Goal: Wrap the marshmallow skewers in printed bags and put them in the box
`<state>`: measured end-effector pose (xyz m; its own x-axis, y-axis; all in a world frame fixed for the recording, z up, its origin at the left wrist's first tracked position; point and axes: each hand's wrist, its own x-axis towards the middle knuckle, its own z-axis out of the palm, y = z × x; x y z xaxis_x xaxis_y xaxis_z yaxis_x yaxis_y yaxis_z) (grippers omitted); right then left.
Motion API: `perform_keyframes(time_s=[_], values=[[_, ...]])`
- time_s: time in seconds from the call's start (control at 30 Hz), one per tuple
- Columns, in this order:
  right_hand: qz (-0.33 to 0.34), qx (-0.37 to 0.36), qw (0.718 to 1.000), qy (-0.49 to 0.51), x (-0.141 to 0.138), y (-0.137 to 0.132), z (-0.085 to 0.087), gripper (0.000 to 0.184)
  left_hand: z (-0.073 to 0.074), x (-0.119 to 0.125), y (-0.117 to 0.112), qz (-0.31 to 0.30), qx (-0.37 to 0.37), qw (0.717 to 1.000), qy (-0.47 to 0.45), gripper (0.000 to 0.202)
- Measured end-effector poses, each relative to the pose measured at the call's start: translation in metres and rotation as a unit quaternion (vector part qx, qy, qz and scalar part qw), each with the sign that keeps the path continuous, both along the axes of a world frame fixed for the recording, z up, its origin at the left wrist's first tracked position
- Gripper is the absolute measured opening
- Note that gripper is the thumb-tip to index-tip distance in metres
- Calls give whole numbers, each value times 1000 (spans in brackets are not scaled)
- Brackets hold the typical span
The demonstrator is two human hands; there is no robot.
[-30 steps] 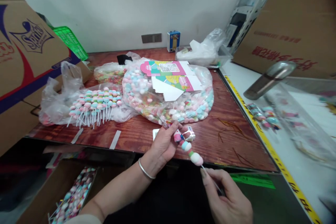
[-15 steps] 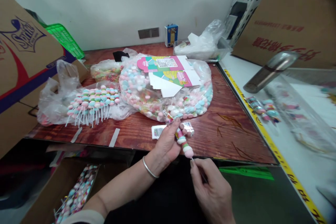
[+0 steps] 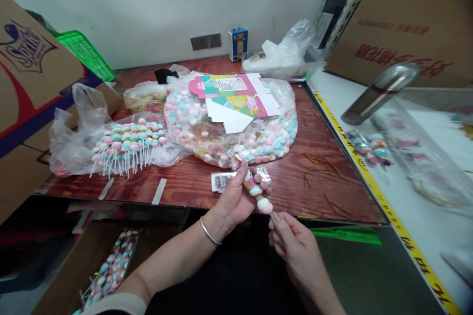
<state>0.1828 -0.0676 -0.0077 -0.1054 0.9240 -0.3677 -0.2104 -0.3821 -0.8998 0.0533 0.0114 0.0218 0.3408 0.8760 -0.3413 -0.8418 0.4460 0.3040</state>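
My left hand (image 3: pixel 236 196) is closed around the upper part of a marshmallow stick (image 3: pixel 263 204), a row of pastel sweets in pink, white, green and blue. Its top end lies in a shiny printed wrapper (image 3: pixel 236 160). Below the lowest pink sweet, my right hand (image 3: pixel 290 238) pinches the thin stick between thumb and finger. Flat on the table under my left hand lies a white and silver printed packet (image 3: pixel 219 182). Several finished-looking marshmallow sticks (image 3: pixel 129 138) rest on a clear bag at the left, their white sticks pointing toward me.
A big clear bag of loose marshmallows (image 3: pixel 185 123) carries a flattened colourful carton (image 3: pixel 240 96). Gold twist ties (image 3: pixel 321 165) lie at the right. A steel flask (image 3: pixel 380 93) and wrapped sweets (image 3: pixel 369 146) sit on the white surface. Below left, a cardboard box (image 3: pixel 66 275) holds more sticks.
My right hand's fingers have shifted up the stick, nearer the lowest sweet, and its wrist has turned. My left hand still grips the marshmallow stick. The whole view has shifted slightly.
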Motion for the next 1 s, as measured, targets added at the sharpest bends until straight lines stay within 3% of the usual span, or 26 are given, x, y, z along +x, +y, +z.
perform_keyframes(time_s=[0.17,0.3,0.5,0.6,0.67,0.7,0.77,0.83,0.87,0.9,0.93,1.0], values=[[-2,-70,993,96,-6,2,7,42,-1,9,-6,-15,7,1000,12,32],[-19,-72,984,163,-10,4,9,39,-3,11,-8,-36,10,998,43,30],[-12,-80,980,183,-10,3,3,36,5,0,2,40,51,996,54,27],[-16,-19,993,114,-9,1,2,33,6,1,5,56,35,997,37,19],[-25,75,997,-26,-8,0,3,30,6,4,5,63,15,997,34,21],[-30,134,984,-117,-6,-1,2,27,7,6,5,64,2,997,36,23],[-48,261,918,-294,-4,-1,1,21,9,9,5,61,-21,997,38,26],[-66,361,840,-400,-1,-1,-1,16,13,11,5,56,-37,997,42,28],[-69,385,821,-416,0,-1,-2,14,15,12,5,54,-42,997,44,29],[-66,385,825,-408,1,-1,-2,12,16,12,6,53,-42,997,44,29],[-54,356,854,-375,1,-1,-1,14,17,12,6,51,-37,997,42,30],[-9,219,947,-235,1,-1,1,25,19,11,7,48,-11,998,34,31]])
